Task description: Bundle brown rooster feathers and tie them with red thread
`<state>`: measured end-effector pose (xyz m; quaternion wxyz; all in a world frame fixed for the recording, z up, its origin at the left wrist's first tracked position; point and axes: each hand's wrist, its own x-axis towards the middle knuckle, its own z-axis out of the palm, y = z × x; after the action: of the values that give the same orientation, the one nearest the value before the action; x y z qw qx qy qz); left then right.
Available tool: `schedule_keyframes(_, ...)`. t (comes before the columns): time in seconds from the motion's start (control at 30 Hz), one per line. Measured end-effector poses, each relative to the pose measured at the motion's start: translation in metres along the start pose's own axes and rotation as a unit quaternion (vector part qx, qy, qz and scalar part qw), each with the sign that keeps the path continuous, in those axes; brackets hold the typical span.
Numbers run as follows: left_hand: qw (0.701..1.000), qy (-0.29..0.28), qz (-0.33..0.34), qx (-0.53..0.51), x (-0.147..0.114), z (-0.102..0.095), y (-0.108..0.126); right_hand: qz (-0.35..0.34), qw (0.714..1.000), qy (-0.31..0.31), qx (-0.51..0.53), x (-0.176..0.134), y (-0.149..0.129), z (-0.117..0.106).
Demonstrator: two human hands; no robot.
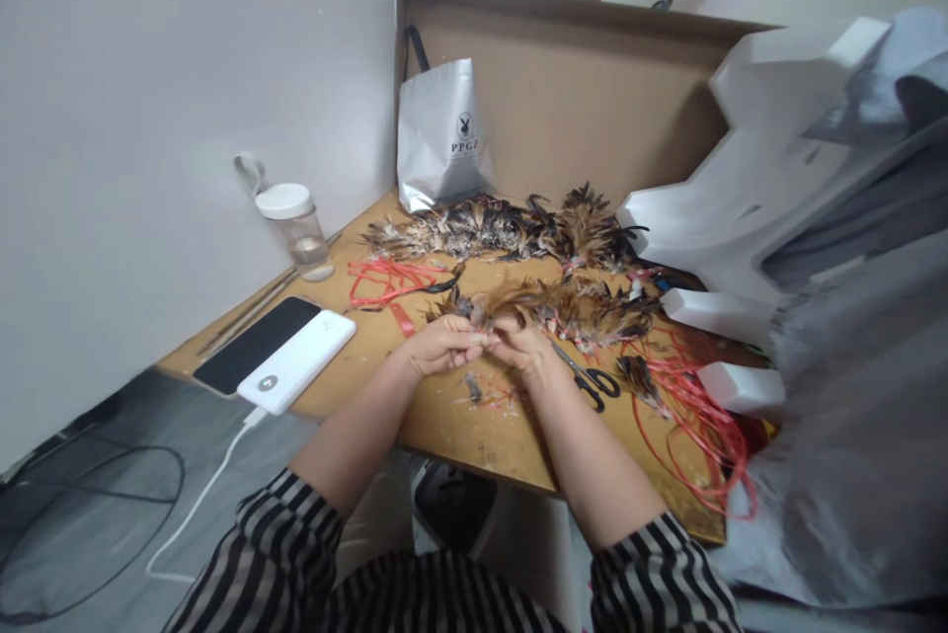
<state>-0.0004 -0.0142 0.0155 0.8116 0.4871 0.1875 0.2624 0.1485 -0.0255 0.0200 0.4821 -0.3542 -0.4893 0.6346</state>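
Observation:
Both hands meet over the middle of the wooden table. My left hand (446, 345) is closed in a pinch at the base of a bunch of brown feathers (511, 300). Right beside it, my right hand (518, 345) is also closed on the bunch, its fingertips touching those of the left. The exact spot that the fingertips grip is too small to make out. Behind the hands lies a row of brown and black feather bunches (611, 309). Black-handled scissors (592, 381) rest just right of my right wrist, their blades partly hidden. Feather scraps (474, 386) lie below the hands.
A longer feather pile (504, 226) lines the back. Red plastic strands (392, 282) lie at left, more strands (696, 406) at right. A bottle (296, 228), a phone (259, 345) and a cabled power bank (297, 361) stand left. A silver bag (440, 134) and white foam (681, 218) border the table.

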Motion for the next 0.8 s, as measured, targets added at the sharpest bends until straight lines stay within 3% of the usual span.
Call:
schedule_keyframes(0.13, 0.988, -0.022, 0.033, -0.150, 0.003, -0.002, -0.002, -0.043, 0.995, 0.057, 0.073, 0.001, -0.003, 0.010)
schedule_keyframes(0.27, 0.974, -0.022, 0.051, -0.220, 0.003, -0.002, 0.000, -0.062, 0.991, 0.104, 0.052, 0.000, -0.010, 0.013)
schedule_keyframes(0.53, 0.974, -0.035, 0.012, -0.223, 0.002, -0.003, -0.002, 0.041, 0.996, -0.028, 0.079, -0.010, -0.021, 0.003)
schedule_keyframes(0.8, 0.975, -0.050, -0.005, -0.215, 0.002, -0.001, -0.004, 0.022, 0.997, -0.046, 0.059, -0.007, -0.018, -0.002)
